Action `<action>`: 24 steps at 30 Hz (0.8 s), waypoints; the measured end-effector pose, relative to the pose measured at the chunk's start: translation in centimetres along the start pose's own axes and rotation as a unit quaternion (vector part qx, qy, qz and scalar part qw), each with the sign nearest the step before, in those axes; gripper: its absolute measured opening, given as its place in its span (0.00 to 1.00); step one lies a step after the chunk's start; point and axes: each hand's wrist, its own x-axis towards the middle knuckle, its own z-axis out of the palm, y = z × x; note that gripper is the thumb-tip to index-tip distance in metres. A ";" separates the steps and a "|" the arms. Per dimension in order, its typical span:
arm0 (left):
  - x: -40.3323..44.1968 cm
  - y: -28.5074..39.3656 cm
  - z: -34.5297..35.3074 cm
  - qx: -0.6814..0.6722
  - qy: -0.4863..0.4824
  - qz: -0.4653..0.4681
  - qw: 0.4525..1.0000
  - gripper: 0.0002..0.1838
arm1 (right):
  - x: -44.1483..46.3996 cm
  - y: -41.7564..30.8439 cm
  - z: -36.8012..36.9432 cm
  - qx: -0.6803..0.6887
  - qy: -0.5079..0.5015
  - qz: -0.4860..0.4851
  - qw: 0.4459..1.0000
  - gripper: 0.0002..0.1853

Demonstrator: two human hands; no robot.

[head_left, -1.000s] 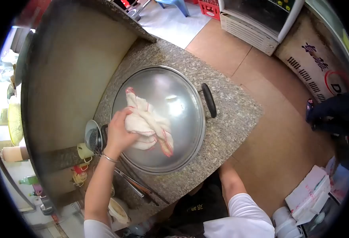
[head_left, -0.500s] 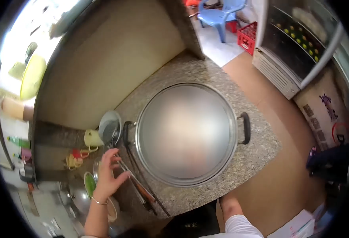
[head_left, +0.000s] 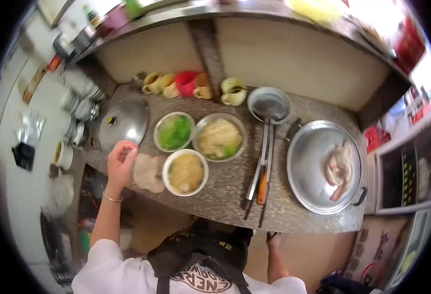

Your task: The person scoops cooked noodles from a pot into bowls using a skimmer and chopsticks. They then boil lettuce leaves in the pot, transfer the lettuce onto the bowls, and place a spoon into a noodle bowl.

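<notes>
My left hand [head_left: 121,164], fingers loosely curled with a gap at the thumb and nothing visible in it, hovers by the near edge of a domed metal lid [head_left: 132,117]. Just right of it lies a pale, flat, cloth-like piece [head_left: 148,172]. Beside that stand a white bowl of yellowish food [head_left: 186,172], a bowl of green leaves [head_left: 175,131] and a bowl of pale shredded food [head_left: 220,137]. My right hand [head_left: 274,239] hangs low at the counter's front edge, small and dark there; its fingers cannot be made out.
A wide two-handled metal pan [head_left: 304,186] with a pale pinkish folded piece [head_left: 340,169], perhaps meat, sits right. Tongs [head_left: 255,183], an orange-handled tool [head_left: 262,188] and a strainer in a bowl [head_left: 269,105] lie mid-counter. Jugs [head_left: 168,85] line the back wall; stacked dishes [head_left: 80,105] stand left.
The view has swung left from the wide pan, bringing the food bowls and lid into sight. My left hand has moved from beside the tongs to the lid, its fingers more curled.
</notes>
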 end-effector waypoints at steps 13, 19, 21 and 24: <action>-11.0 -17.2 -21.4 -0.105 0.149 -0.239 0.954 0.04 | -14.9 -49.0 -7.8 0.268 -0.306 -0.505 0.762 0.17; -10.8 -17.2 -22.8 -0.069 0.142 -0.214 0.964 0.05 | -10.4 -59.0 2.0 -0.045 -0.055 -0.609 0.790 0.26; -11.3 -17.3 -23.9 -0.014 0.152 -0.222 0.963 0.06 | -9.4 -59.2 3.4 0.045 -0.039 -0.616 0.785 0.19; -12.9 -19.3 -26.2 -0.048 0.194 -0.273 0.941 0.05 | -9.5 -59.8 3.6 0.033 0.008 -0.584 0.811 0.12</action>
